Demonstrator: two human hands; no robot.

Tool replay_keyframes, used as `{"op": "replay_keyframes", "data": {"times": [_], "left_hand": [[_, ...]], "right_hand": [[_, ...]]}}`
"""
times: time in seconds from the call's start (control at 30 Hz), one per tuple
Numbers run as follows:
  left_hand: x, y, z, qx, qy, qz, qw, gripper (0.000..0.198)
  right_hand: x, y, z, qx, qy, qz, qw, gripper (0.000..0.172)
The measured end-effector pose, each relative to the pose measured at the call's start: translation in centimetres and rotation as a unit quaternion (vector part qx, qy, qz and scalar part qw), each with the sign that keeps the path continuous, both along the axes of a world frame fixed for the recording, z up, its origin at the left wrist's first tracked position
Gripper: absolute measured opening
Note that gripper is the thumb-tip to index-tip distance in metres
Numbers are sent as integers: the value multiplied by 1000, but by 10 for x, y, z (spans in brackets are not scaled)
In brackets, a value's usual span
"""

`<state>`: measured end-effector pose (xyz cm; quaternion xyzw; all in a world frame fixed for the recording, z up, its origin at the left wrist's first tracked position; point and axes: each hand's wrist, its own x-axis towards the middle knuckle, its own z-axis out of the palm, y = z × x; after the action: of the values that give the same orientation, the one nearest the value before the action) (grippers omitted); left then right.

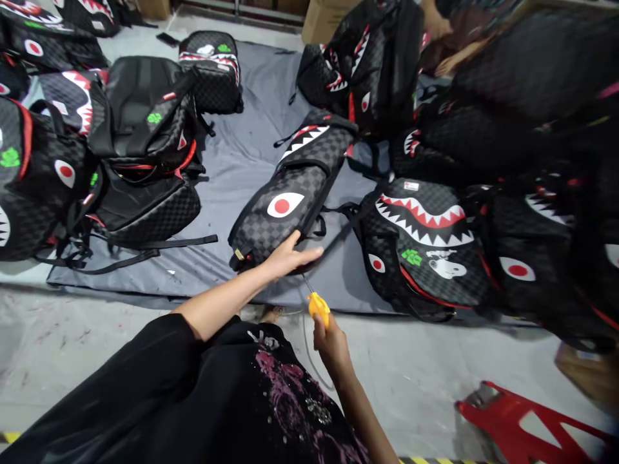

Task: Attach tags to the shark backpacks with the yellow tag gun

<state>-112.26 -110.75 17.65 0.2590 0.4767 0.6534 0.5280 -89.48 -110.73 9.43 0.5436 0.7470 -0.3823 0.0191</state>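
A black-and-grey checkered backpack (309, 187) with a shark mouth and a red-and-white eye lies slantwise in front of me. My left hand (289, 256) rests on its near lower edge, fingers stretched and thumb apart. In my right hand (333, 340), fingers wrap the yellow handle of what looks like a soldering iron (319, 306). Its thin metal rod points up toward the backpack's near end, below my left hand. Whether the tip touches the fabric is hard to tell. A thin cord (309, 357) hangs below it.
A grey cloth (242, 138) covers the work surface. Similar backpacks stand at left (145, 129) and right (430, 238). Another person's hand (452, 61) shows at the back right. A cardboard box (322, 19) stands behind; a red metal frame (522, 412) is on the floor at right.
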Motion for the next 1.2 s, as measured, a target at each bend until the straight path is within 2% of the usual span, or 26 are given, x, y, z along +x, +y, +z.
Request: {"op": "replay_keyframes", "data": {"times": [0.17,0.3,0.37,0.43,0.53,0.63,0.7,0.77,0.83,0.87,0.9,0.97,1.03,1.07,1.13,1.2], "left_hand": [[-18,8,14,17,-22,-19,999,61],[-36,9,32,21,-85,21,996,58],[-44,6,40,49,-130,43,989,57],[-50,3,41,71,-174,77,979,51],[-54,-2,22,43,-224,134,964,41],[-56,-11,-16,-29,-254,164,953,36],[-56,-22,-39,-90,-239,153,955,38],[-51,-38,-54,-145,-141,145,969,45],[-42,-56,-63,-149,70,163,973,57],[-36,-64,-66,-129,200,159,958,65],[-31,-70,-70,-97,326,136,930,73],[-24,-75,-80,-31,518,29,854,84],[-26,-67,-91,-7,608,-89,789,81],[-30,-59,-96,-14,628,-126,768,77],[-42,-37,-102,-46,640,-163,750,66],[-54,-14,-102,-83,641,-188,739,56]], "right_hand": [[-1,-4,14,35,52,3,998,40],[20,-21,13,53,43,36,997,39],[30,-33,10,76,51,74,993,43],[33,-42,8,94,44,119,987,44],[24,-44,10,116,-43,156,980,36],[12,-38,10,106,-149,182,966,29],[7,-36,4,90,-192,197,957,30],[4,-35,-4,86,-212,196,954,32],[1,-34,-13,91,-216,183,955,32],[-1,-34,-16,91,-215,178,956,32],[-3,-33,-18,85,-214,174,957,33],[-7,-32,-20,70,-211,163,961,35],[-9,-32,-18,53,-210,151,964,36],[-9,-33,-17,45,-211,145,966,36],[-7,-36,-16,41,-209,130,968,36],[-3,-42,-16,51,-203,111,972,35]]}}
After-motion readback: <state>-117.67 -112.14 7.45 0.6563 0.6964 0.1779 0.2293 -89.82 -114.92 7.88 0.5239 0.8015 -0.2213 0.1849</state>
